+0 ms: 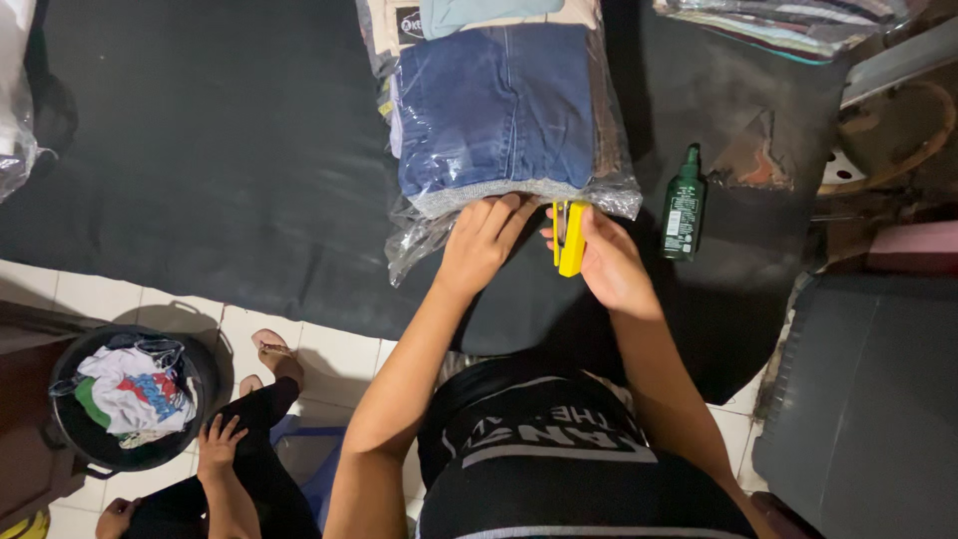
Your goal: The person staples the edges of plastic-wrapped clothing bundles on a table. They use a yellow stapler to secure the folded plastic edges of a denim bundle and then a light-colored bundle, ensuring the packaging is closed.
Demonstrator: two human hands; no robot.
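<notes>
A clear plastic bag (611, 190) packed with folded clothes, blue denim (499, 110) on top, lies on a dark mat (200, 150). My left hand (482, 243) presses flat on the bag's near open edge. My right hand (606, 262) grips a small yellow clip-like tool (571, 238) set upright against the same edge, just right of my left fingers.
A green bottle (684, 205) lies on the mat to the right of the bag. Another bag of striped cloth (788, 25) sits at the top right. At lower left another person's hand (218, 444) is near a black bucket of clothes (135, 394). A grey bin (868, 399) stands at right.
</notes>
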